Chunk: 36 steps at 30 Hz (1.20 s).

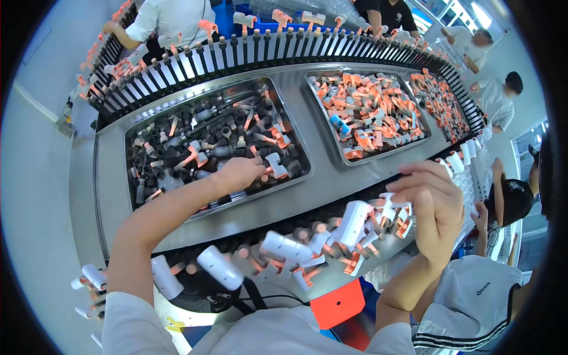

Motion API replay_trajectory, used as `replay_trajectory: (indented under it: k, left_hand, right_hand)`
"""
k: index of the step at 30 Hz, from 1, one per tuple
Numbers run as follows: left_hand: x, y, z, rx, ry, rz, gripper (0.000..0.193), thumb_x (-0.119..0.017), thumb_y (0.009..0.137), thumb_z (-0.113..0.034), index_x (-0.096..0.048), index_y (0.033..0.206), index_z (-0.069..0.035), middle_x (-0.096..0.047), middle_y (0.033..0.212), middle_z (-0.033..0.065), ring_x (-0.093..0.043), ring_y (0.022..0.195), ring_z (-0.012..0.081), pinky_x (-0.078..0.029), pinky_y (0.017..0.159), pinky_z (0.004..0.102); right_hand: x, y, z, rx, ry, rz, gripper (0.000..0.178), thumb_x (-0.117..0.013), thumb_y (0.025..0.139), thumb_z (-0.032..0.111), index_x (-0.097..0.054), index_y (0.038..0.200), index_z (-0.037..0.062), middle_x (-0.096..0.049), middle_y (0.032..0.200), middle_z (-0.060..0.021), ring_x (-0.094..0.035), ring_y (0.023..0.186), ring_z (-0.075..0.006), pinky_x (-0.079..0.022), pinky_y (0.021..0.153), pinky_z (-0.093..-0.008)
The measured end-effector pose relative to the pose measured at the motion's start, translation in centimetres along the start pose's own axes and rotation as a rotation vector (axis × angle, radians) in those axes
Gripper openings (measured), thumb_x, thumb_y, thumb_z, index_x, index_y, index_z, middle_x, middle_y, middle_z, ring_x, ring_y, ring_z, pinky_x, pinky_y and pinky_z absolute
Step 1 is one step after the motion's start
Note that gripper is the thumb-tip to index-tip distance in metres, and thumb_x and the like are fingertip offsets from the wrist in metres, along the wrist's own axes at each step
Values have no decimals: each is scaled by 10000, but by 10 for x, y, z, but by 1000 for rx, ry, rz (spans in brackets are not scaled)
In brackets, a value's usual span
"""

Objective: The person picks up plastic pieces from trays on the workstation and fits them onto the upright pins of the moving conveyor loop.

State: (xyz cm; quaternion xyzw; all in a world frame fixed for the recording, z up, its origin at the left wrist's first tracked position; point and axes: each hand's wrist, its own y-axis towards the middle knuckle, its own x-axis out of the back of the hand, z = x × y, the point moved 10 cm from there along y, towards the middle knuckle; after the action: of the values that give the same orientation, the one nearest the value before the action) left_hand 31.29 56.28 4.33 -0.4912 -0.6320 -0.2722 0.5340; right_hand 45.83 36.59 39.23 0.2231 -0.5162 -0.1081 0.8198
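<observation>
My left hand (241, 173) reaches into the left metal tray (299, 127). Its fingertips are closed at the orange stem of a grey-and-orange clip-shaped plastic part (276, 166). Dark cylindrical fittings (222, 134) and more orange pieces lie heaped around it. My right hand (431, 204) is raised over the right end of the near conveyor row, fingers bent and apart, with nothing seen in them. Close below its fingertips sit grey-and-orange parts (387, 210). A white curved cover (354, 223) stands on the same row, left of that hand.
A second tray (331, 133) holds orange-and-grey parts with one blue piece (339, 125); a third heap (444, 106) lies beyond. Black upright holders (236, 52) curve along the far side. More white covers (220, 267) line the near row. Co-workers (497, 100) are around the line.
</observation>
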Motion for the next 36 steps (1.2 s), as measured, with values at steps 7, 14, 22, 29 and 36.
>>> replay_trajectory:
  k: [7, 14, 22, 29, 36]
  left_hand:
    - [-12, 10, 14, -22, -158, -75, 230, -533, 996, -270, -636, 1087, -86, -677, 1020, 179, -699, 852, 400, -570, 740, 493]
    - [2, 8, 5, -30, 77, -32, 229, -558, 949, -252, -674, 990, -60, -713, 893, 165, -719, 796, 362, -572, 706, 477]
    - [51, -51, 16, 124, 162, 61, 204, -608, 881, -231, -658, 916, -37, -707, 874, 144, -707, 844, 357, -553, 721, 489]
    - [64, -89, 18, 216, -126, 62, 254, -702, 881, -316, -756, 989, -92, -702, 885, 118, -688, 879, 322, -539, 775, 454]
    - [76, -95, 24, 183, -145, 13, 245, -683, 885, -312, -787, 978, -111, -708, 919, 139, -686, 893, 327, -542, 807, 441]
  right_hand:
    - [-108, 1, 41, 198, 126, 65, 228, -761, 807, 264, -670, 703, 83, -681, 743, 15, -691, 876, -246, -520, 813, -411]
    - [-97, 19, 64, 152, 64, 6, 194, -723, 846, 247, -691, 736, 91, -639, 785, -22, -664, 882, -259, -516, 935, -437]
    - [-154, 7, 48, 21, 11, 68, 249, -667, 901, 238, -668, 727, 61, -669, 762, -59, -659, 793, -248, -504, 812, -402]
    - [-108, 2, 12, -111, -186, 23, 264, -644, 940, 240, -668, 744, 63, -684, 760, -101, -672, 840, -320, -492, 794, -451]
    - [-79, 5, 52, 68, 31, -46, 142, -671, 899, 185, -688, 916, 45, -705, 845, -90, -685, 914, -322, -481, 883, -455]
